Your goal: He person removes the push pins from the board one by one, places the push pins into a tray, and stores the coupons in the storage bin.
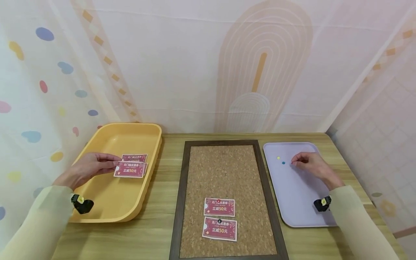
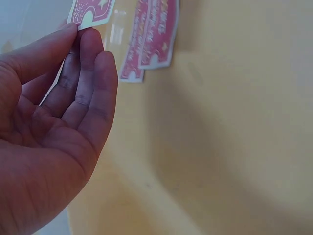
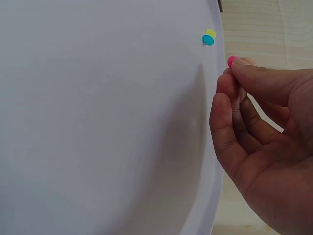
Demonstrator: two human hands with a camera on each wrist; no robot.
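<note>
1. Over the yellow tray (image 1: 108, 200), at the person's left: the left hand (image 1: 87, 168) pinches the left end of a coupon (image 1: 130, 169) between thumb and fingertips. The coupon is held face up, its print readable in the head view.
2. In the same tray, beyond the held coupon: two loose coupons (image 1: 134, 157), one overlapping the other. The head view shows them partly covered; the left wrist view shows both overlapping on the tray's surface.
3. Over the lilac tray (image 1: 292, 196), at the person's right: the right hand (image 1: 311, 166) pinches a pink pin (image 3: 232, 61) between thumb and fingertips, the other fingers curled loosely.
4. In the lilac tray, near the right fingertips: a yellow pin (image 1: 278, 157) and a blue pin (image 1: 283, 163), side by side.
5. Between the trays: a corkboard (image 1: 224, 173) in a dark frame (image 1: 184, 173). On its lower part lie an upper coupon (image 1: 219, 210) with a red pin (image 1: 219, 200) at its top edge, and a lower coupon (image 1: 220, 233), slightly tilted, with a black pin (image 1: 219, 221) likewise placed.
6. Beneath all: a wood-grain table (image 1: 156, 209); behind it, a patterned curtain (image 1: 175, 72). A small camera is worn at each wrist.
</note>
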